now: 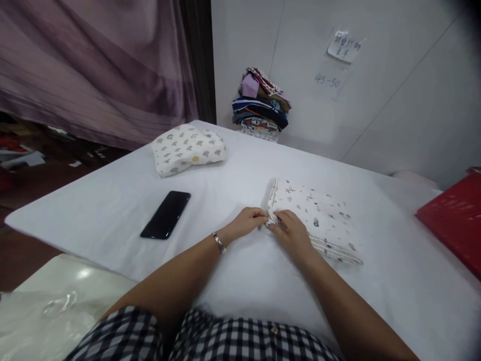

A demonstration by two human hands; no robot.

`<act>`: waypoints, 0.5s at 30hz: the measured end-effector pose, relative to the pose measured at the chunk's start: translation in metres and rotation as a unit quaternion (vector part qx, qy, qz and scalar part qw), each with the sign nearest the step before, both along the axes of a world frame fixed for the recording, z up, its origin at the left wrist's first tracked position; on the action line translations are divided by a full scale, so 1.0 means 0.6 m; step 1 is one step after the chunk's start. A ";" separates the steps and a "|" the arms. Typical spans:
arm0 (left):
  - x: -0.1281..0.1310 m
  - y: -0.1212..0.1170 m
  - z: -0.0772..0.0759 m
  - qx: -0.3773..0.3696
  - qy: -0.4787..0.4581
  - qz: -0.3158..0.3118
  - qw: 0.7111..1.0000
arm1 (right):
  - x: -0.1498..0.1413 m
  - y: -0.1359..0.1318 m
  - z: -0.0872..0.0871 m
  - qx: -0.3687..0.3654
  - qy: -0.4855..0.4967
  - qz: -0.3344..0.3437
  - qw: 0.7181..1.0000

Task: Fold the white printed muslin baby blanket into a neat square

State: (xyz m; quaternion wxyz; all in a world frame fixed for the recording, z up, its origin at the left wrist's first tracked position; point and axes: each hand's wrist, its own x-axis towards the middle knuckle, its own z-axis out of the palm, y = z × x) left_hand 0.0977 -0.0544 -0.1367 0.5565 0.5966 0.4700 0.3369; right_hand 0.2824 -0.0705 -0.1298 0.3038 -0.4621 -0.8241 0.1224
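Observation:
A folded white cloth with small grey prints (319, 215) lies on the white table (244, 165) in front of me. My left hand (246, 221) pinches its near left corner, fingers closed on the fabric edge. My right hand (291, 231) rests on the same corner, fingers curled over the folded layers. A bracelet sits on my left wrist. Both forearms reach forward from the bottom of the view.
A black phone (166, 214) lies face up to the left. A folded white cloth with grey patterns (188, 149) sits further back left. A stack of colourful folded clothes (261, 108) stands against the wall. A red object (456, 220) is at the right edge.

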 end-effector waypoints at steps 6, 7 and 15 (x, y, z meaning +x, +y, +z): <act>-0.001 -0.004 0.011 -0.028 -0.038 -0.001 0.999 | 0.006 0.008 -0.004 -0.083 0.101 -0.006 0.991; -0.001 -0.004 0.010 -0.024 -0.041 -0.007 0.999 | 0.008 0.010 -0.006 -0.092 0.111 -0.005 0.990; 0.007 -0.014 0.004 0.068 0.043 -0.030 0.996 | 0.012 0.016 -0.013 -0.100 0.127 0.012 0.987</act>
